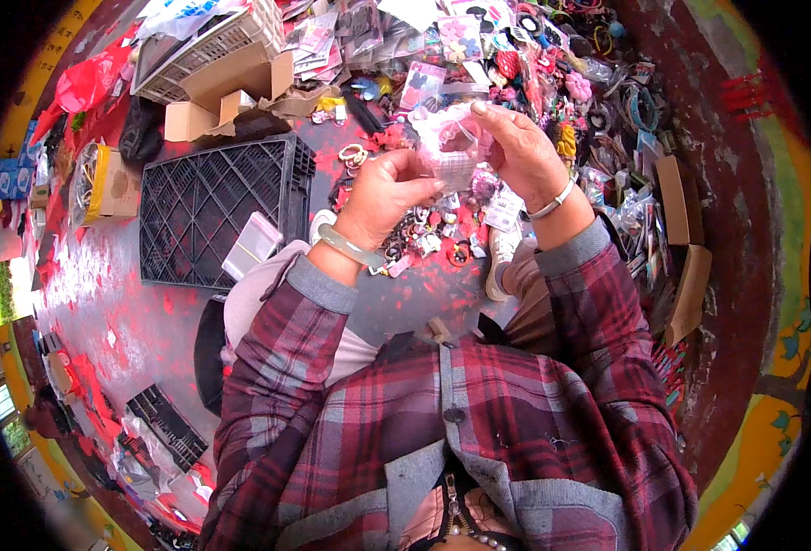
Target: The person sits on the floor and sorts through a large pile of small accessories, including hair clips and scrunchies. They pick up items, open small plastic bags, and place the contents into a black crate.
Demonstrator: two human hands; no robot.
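Up in front of me, both hands hold a pale pink, frilly, ring-shaped item [430, 129] with a pale, see-through lower part that looks like a plastic bag. My left hand [382, 200], a pale bangle on its wrist, pinches the lower left edge between thumb and fingers. At the upper right, my right hand [523, 154] grips it with the thumb on top; its other fingers are partly hidden. Below the hands lies a spread of small hair accessories [433, 234] on the floor, between my shoes.
A black plastic crate [226, 207] stands at left, with a stack of clear plastic sleeves [252, 245] against it. Behind it are an open cardboard box [231, 87] and a white basket [208, 55]. Packaged accessories [515, 55] heap up ahead; cardboard flaps [681, 202] edge the right.
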